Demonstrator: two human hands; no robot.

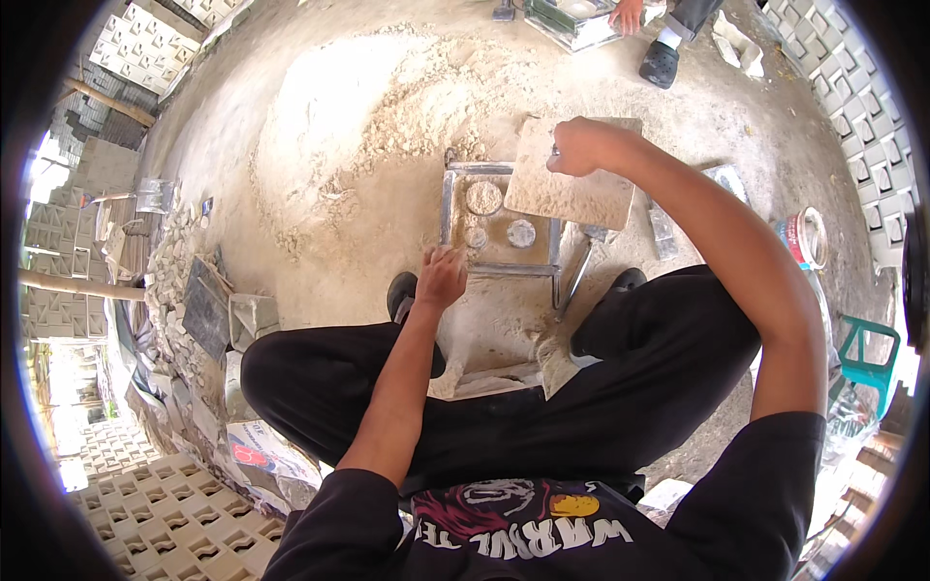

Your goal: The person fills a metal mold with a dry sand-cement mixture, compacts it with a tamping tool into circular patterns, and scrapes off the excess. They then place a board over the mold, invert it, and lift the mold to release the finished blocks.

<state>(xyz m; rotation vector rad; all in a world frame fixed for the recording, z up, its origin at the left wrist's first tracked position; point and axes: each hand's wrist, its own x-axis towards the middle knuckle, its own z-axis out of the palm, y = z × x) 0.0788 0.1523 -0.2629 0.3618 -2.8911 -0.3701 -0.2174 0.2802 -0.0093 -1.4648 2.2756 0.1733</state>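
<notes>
Head view: right hand (578, 147) pinches dusty tan square board (564, 191); positioning seems underway, calling for steadiness; left hand (443, 277), closure unclear.

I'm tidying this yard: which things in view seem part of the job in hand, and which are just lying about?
Apparently in use:
dusty tan rectangular board, in the right hand
grey rectangular metal frame, near the left hand

Apparently lying about:
green plastic stool
white round bucket
</notes>
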